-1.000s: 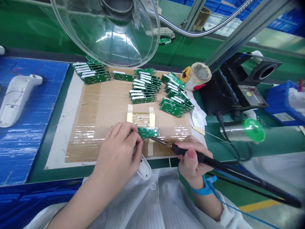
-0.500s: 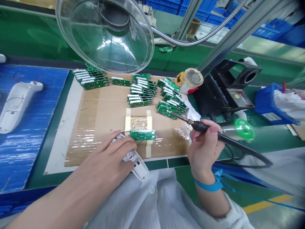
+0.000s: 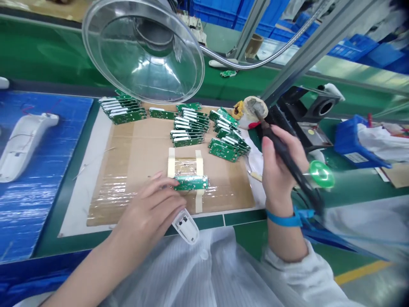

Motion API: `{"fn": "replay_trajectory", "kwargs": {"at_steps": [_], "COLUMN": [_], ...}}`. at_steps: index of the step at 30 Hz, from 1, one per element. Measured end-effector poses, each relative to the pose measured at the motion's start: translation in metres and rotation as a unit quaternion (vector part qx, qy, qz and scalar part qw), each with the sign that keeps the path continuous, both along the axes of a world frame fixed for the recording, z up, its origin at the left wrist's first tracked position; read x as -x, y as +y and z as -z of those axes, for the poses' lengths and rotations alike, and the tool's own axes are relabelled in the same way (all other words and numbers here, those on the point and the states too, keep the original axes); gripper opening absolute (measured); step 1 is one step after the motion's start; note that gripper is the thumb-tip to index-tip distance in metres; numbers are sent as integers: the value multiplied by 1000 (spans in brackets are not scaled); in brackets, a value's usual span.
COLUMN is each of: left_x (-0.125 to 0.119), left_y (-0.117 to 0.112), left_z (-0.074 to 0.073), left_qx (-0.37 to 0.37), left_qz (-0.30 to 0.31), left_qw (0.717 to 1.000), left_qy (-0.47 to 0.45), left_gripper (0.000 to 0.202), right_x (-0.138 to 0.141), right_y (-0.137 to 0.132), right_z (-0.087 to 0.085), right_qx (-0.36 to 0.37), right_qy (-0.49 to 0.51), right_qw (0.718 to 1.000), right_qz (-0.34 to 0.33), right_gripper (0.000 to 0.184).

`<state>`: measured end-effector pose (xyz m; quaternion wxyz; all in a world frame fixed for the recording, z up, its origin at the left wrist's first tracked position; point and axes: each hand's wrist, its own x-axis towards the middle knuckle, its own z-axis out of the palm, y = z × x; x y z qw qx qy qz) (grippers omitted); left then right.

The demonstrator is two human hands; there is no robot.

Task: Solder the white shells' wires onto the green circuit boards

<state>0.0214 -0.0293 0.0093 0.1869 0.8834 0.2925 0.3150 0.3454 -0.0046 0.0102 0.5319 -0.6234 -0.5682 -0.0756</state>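
Under the left hand [image 3: 156,198], whose grip cannot be told, the shell [image 3: 186,228] is partly hidden. By its fingertips, the board [image 3: 191,182] lies over the cardboard [image 3: 134,149]. At the pot [image 3: 245,120], the iron [image 3: 281,151], its tip blurred, is clasped by the right hand [image 3: 278,179]; tip cleaning seems in hand, a light wipe called for.

Clear plastic dome [image 3: 143,55], round, w/ bright reflections. Ribbed metal hose [image 3: 271,64] runs off R of dome, curving up. Slanted metal post [image 3: 298,55] farther R of dome; short brown tube [image 3: 254,46] also R of it, beyond hose. Blue crates [image 3: 217,13] behind dome, slightly R. Glossy blue sheet [image 3: 75,128] L of dome, nearer side. Blue bin [image 3: 345,140] far R of dome, white label on front, white cloth/paper (can't tell which) over rim. Yellow floor line [image 3: 362,272], well R & nearer than dome.
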Motion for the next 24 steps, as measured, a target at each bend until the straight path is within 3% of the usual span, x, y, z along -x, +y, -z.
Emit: {"fn": "replay_trajectory", "kwargs": {"at_steps": [3,6,10,24], "left_x": [-12,-22,-27,-24], "left_y": [-2,-4,-6,-4], "left_z": [2,2,1,-5], "left_qx": [13,18,23,68], "left_qz": [-62,-125,-139,-115], "left_qw": [998,992,990,991], "left_qy": [-23,-13,3,27], "left_gripper": [16,13,13,13], "right_x": [35,62,69,67], "right_y": [-33,-62,-74,-74], "right_z": [13,25,33,34], "right_qx": [-77,-15,2,33], "right_qy": [124,179,142,116], "right_qw": [988,974,966,965], "right_qz": [-40,-137,-216,-234], "right_gripper": [23,23,16,11]}}
